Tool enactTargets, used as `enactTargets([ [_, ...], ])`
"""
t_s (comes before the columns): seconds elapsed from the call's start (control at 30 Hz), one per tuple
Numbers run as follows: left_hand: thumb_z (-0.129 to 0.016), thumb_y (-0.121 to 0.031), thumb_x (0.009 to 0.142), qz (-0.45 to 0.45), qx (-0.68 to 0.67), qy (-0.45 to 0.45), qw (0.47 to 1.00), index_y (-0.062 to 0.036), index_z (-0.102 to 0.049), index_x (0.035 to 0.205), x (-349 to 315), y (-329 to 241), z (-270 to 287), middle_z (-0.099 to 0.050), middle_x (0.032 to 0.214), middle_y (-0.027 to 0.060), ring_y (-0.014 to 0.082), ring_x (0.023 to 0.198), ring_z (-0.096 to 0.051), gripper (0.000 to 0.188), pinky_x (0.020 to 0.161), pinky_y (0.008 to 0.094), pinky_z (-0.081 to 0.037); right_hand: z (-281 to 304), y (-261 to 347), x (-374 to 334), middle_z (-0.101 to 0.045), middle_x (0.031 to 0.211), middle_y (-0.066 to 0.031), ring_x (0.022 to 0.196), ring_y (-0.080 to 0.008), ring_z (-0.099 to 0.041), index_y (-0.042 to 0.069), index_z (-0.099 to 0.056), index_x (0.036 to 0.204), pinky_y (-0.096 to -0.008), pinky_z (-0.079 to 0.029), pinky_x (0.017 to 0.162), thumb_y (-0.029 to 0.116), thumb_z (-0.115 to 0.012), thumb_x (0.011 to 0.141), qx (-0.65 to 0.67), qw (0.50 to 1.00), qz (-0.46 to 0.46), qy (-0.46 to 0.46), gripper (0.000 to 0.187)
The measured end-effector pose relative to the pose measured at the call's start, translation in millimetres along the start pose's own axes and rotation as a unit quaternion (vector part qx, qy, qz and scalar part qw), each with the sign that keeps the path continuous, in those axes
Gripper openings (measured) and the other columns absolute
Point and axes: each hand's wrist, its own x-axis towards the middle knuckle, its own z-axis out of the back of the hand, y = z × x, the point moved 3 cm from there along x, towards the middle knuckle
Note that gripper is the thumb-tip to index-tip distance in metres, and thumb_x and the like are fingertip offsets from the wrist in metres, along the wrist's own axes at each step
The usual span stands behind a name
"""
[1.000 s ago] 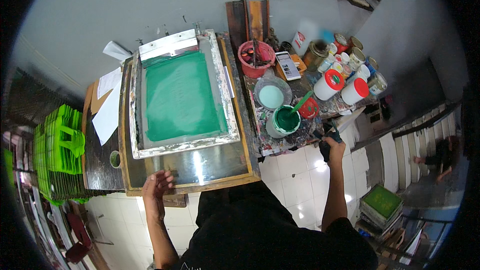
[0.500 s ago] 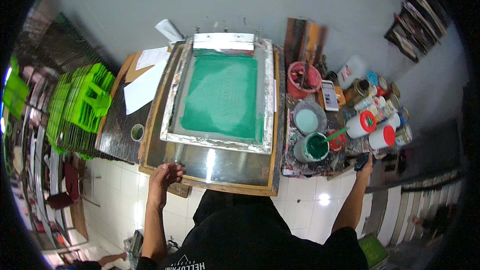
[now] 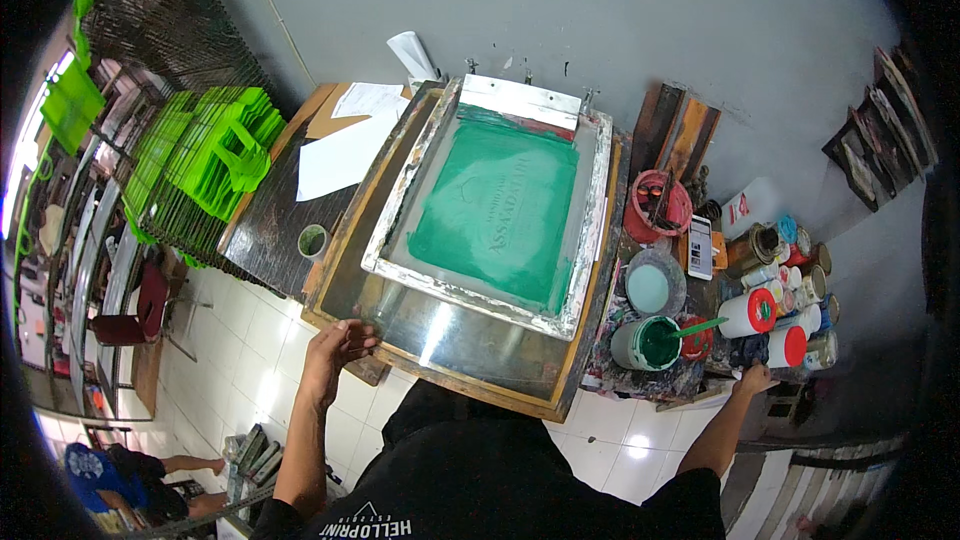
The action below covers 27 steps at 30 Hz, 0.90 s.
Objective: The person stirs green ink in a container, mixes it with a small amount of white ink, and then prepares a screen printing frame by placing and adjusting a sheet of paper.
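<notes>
On the glass-topped worktop (image 3: 500, 368) in the head view, a green-inked screen (image 3: 497, 215) is set, with what seems a squeegee (image 3: 520, 102) rested at its far end, presumably clear of the ink. At the near left edge, the left hand (image 3: 343, 342) is held half-curled, apparently empty. At right, near an ink pot (image 3: 628, 348) presumably placed for easy reach, the right hand (image 3: 757, 378) is brought against a dark cloth (image 3: 748, 349); its grip cannot be told.

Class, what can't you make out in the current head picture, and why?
All in the head view:
Right hand: fingertips lost against a dark bundle.
White-edged frame: its green mesh covers whatever lies beneath.
Phone: screen details too small.
Small white jars: bases blocked by red-lidded tubs.
Black shirt: cut off by the lower edge.
</notes>
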Motion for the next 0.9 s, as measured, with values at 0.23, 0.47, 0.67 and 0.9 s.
enactTargets([
  [0.23, -0.054, -0.035, 0.105, -0.008, -0.008, 0.023, 1.0, 0.0013, -0.061, 0.121, 6.9, -7.4, -15.8, -0.071, 0.116, 0.0152, 0.0235, 0.103, -0.069, 0.04, 0.093, 0.0369, -0.053, -5.6, 21.9, -62.9, -0.052, 0.149, -0.0168, 0.138, -0.033, -0.047, 0.012, -0.047, 0.151, -0.0572, -0.04, 0.105, 0.018, -0.062, 0.087, -0.173, 0.973, -0.056, 0.14, 0.066],
  [0.47, -0.054, -0.033, 0.105, 0.01, -0.062, 0.059, 0.996, 0.0014, -0.059, 0.122, 30.7, 17.7, -11.0, -0.069, 0.118, 0.0175, 0.0245, 0.105, -0.069, 0.039, 0.095, 0.0376, -0.053, 39.4, 44.5, -31.9, -0.061, 0.124, -0.0083, 0.109, -0.0287, -0.056, 0.019, -0.051, 0.149, -0.0527, -0.047, 0.084, 0.028, -0.059, 0.091, -0.146, 0.982, 0.028, 0.119, 0.059],
  [0.67, -0.053, -0.033, 0.106, 0.006, -0.05, 0.067, 0.996, 0.002, -0.058, 0.123, 25.9, 11.4, -20.0, -0.069, 0.119, 0.0168, 0.0238, 0.106, -0.069, 0.039, 0.096, 0.036, -0.053, 49.7, 29.9, -52.1, -0.062, 0.125, -0.0113, 0.111, -0.0281, -0.057, 0.019, -0.054, 0.147, -0.0522, -0.05, 0.08, 0.028, -0.061, 0.089, -0.12, 0.987, -0.001, 0.108, 0.059],
  [0.9, -0.05, -0.032, 0.107, -0.002, -0.075, 0.065, 0.995, 0.003, -0.058, 0.124, 23.5, 14.9, -10.8, -0.069, 0.118, 0.0174, 0.0238, 0.105, -0.068, 0.04, 0.094, 0.0364, -0.053, 77.5, 63.5, -37.0, -0.073, 0.104, -0.0109, 0.081, -0.0244, -0.067, 0.004, -0.069, 0.123, -0.0347, -0.054, 0.062, 0.023, -0.056, 0.09, -0.075, 0.983, 0.17, -0.007, 0.04],
])
